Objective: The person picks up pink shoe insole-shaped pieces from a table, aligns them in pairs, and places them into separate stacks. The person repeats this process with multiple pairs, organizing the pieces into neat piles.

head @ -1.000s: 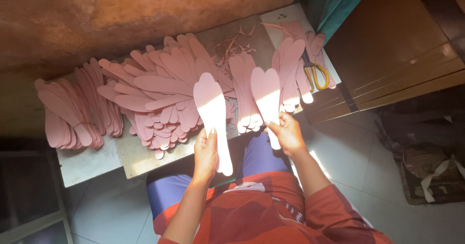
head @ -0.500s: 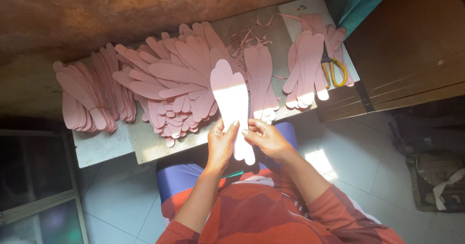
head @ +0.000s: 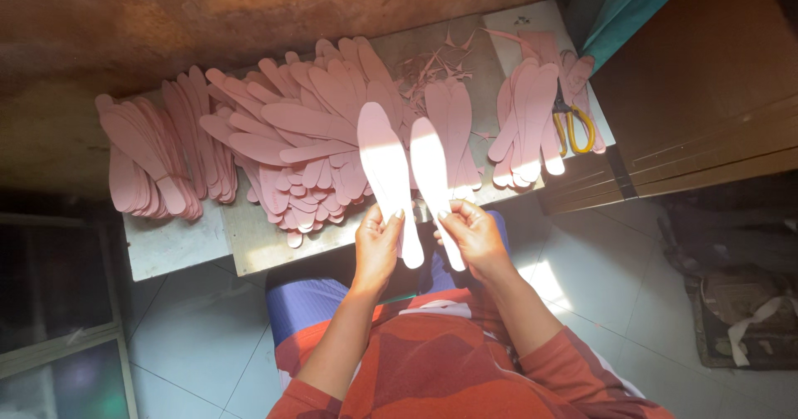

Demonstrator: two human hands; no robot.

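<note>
We hold two pale sole-shaped cutouts side by side above our lap: one cutout (head: 387,174) in the left hand (head: 376,248), the other cutout (head: 434,182) in the right hand (head: 475,236), just apart. Behind them runs the low grey bench (head: 179,244). On it, far left, a fanned stack of pink insoles (head: 154,165); centre, the big heap of pink insoles (head: 299,145); right, a smaller insole stack (head: 528,124), with yellow-handled scissors (head: 573,124) just right of it.
</note>
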